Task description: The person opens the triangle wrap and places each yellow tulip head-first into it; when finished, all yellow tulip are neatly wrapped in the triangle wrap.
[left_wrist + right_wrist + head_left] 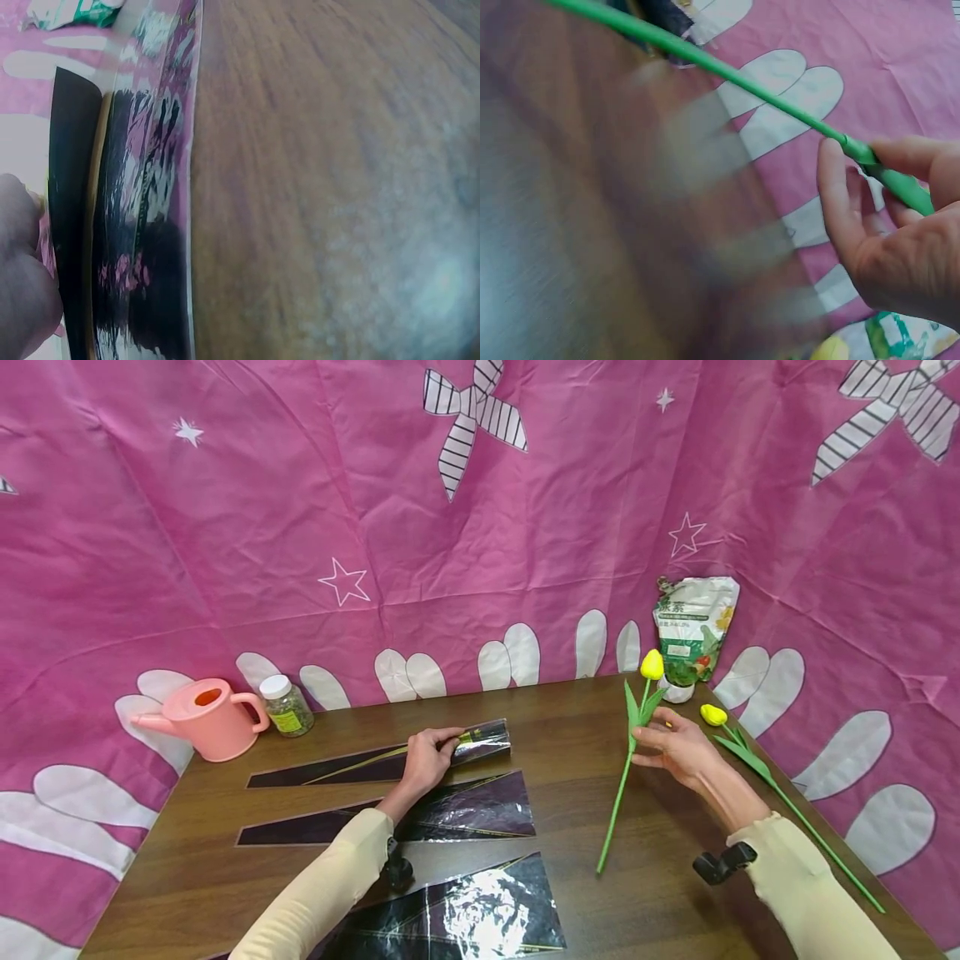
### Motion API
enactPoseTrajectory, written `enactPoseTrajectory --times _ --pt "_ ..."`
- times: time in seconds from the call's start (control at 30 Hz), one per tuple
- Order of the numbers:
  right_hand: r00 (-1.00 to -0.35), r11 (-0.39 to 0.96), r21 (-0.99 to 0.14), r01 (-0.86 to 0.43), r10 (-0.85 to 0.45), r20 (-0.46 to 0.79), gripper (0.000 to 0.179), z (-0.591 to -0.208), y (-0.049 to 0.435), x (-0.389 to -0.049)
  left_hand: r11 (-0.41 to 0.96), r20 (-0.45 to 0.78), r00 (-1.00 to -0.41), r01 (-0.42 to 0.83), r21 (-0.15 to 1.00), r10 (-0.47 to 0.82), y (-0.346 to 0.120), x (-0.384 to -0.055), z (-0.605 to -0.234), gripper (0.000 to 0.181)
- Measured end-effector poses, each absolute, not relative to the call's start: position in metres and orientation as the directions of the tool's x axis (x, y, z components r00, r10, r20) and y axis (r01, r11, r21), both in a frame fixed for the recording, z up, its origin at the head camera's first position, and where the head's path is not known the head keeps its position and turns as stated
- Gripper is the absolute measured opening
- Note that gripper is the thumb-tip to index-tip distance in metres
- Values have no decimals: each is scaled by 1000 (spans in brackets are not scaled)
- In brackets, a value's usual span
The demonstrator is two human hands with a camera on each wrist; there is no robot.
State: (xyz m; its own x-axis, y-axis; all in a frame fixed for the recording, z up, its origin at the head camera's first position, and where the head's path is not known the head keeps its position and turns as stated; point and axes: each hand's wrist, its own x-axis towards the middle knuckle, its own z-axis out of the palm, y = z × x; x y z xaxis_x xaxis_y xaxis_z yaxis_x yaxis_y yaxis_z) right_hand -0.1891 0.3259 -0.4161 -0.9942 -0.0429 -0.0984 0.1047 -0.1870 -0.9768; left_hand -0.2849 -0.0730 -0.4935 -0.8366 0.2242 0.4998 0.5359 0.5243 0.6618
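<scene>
My left hand grips the upper edge of the farthest black flower sleeve, a tapered film wrapper with gold lines. In the left wrist view, the sleeve has a raised dark flap beside my fingers. My right hand pinches the stem of a yellow artificial tulip just below its leaves. Its bloom points up and away, while the green stem slants down to the left in the head view. A second yellow tulip lies along the table's right side.
Two more black sleeves lie flat nearer me on the wooden table. At the back left stand a pink watering can and a white-lidded jar. A green-and-white pouch stands at the back right. Pink cloth hangs behind.
</scene>
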Motion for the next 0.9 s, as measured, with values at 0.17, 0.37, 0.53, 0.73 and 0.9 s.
enactPoseTrajectory --times 0.17,0.37,0.53,0.73,0.9 --pt "-998 -414 -910 -3 61 -24 19 -408 317 -210 522 491 -842 528 670 223 -72 -285 -493 20" --pt "-980 -541 -835 -100 200 -12 21 -404 307 -233 521 487 -845 524 673 221 -72 -284 -493 20" --pt "-944 -595 -787 -166 325 -47 24 -406 299 -250 507 486 -845 526 683 222 -73 -284 -493 20" --pt "-907 -615 -772 -160 400 -131 22 -415 283 -265 513 502 -836 537 670 220 -75 -282 -493 20" --pt "-895 -635 -756 -161 416 -158 22 -426 269 -272 505 508 -833 541 672 217 -75 -282 -493 21"
